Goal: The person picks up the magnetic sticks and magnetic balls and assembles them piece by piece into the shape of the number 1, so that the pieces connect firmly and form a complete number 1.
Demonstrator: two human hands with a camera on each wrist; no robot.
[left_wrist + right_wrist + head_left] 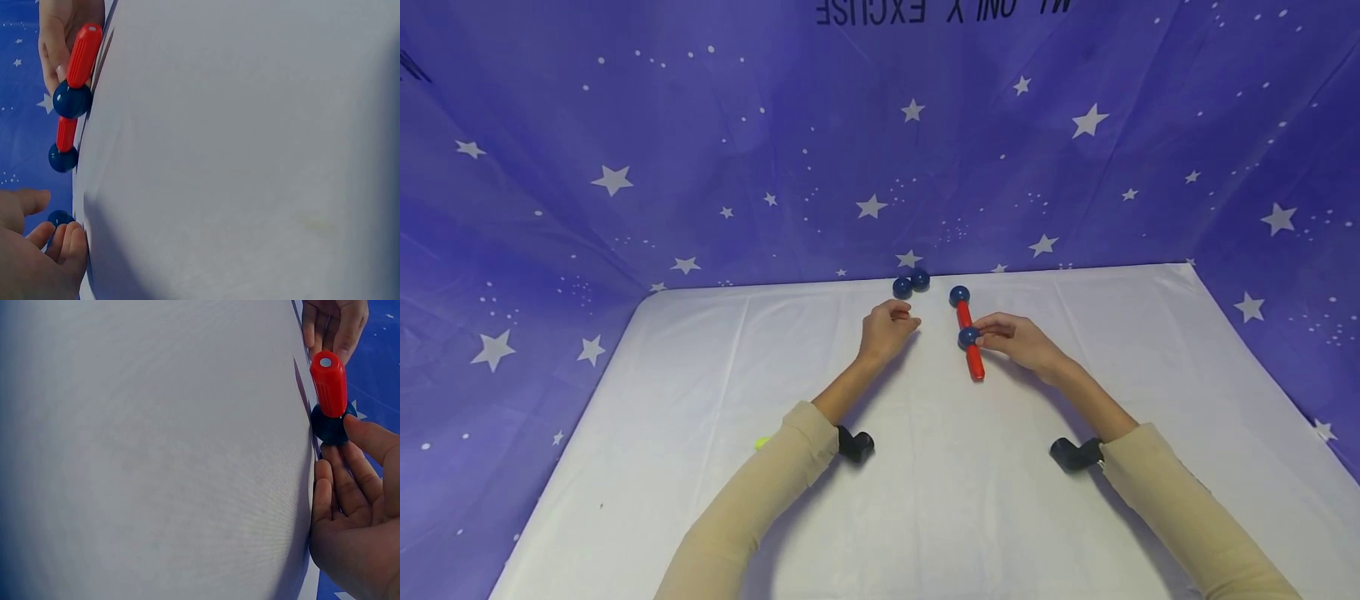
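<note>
broadly, one starry backdrop [820,150] rises behind one white table [962,508], and two tan sleeves [752,500] reach over it, each with a black wrist fitting [856,447], two in all. of the two hands, the right hand [1021,342] pinches the middle ball [968,337] of a red-and-blue chain between thumb and fingers; the left hand [886,331] has its fingers loosely bent, thumb apart from them, with nothing visibly in its hold, just in front of the loose balls. the chain lies right of the table's middle toward the back, pointing away from the person; whether it rests on the cloth or is slightly raised cannot be told. the step in hand looks like steadying the joined chain while the left hand is free. adding a ball would call for a left-hand pinch on a loose one and a firm right-hand hold near the bare rod end. by count, there are two red rods, the near rod [975,363] with its front end bare and the far rod [964,314] between two balls, and four blue balls: the middle one, the far end ball [959,295], and two loose balls [902,287] side by side at the back edge. smallest is one yellow-green patch [762,442], mostly hidden by the left sleeve.
</note>
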